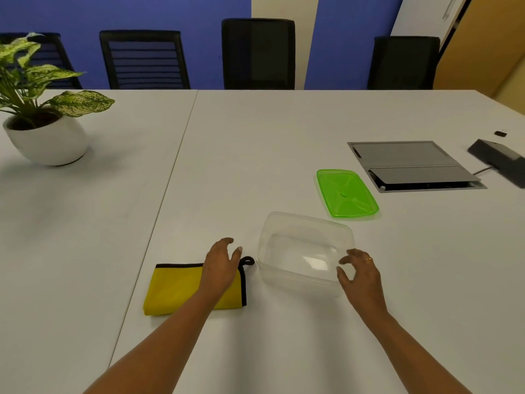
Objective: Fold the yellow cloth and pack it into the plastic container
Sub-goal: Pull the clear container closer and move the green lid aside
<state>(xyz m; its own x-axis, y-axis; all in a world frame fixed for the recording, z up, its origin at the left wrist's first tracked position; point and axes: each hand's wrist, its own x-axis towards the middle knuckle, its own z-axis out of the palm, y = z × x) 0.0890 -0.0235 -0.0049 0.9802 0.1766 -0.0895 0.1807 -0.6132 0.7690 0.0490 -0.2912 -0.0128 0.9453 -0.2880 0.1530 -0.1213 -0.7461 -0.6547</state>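
A yellow cloth (176, 291) with black trim and a black loop lies folded into a flat rectangle on the white table (255, 155). My left hand (220, 265) hovers over its right end, fingers spread, holding nothing. Just right of the cloth stands the clear plastic container (305, 253), empty and without its lid. My right hand (360, 275) is at the container's near right corner, fingers apart and curved toward the rim; whether it touches the rim is unclear. The green lid (347, 193) lies flat behind the container.
A potted plant (45, 129) stands at the far left. At the right sit a grey cable hatch (412, 166) set in the table, a dark device (500, 160) with a cable and a small black clip (500, 133). Black chairs (257, 55) line the far edge.
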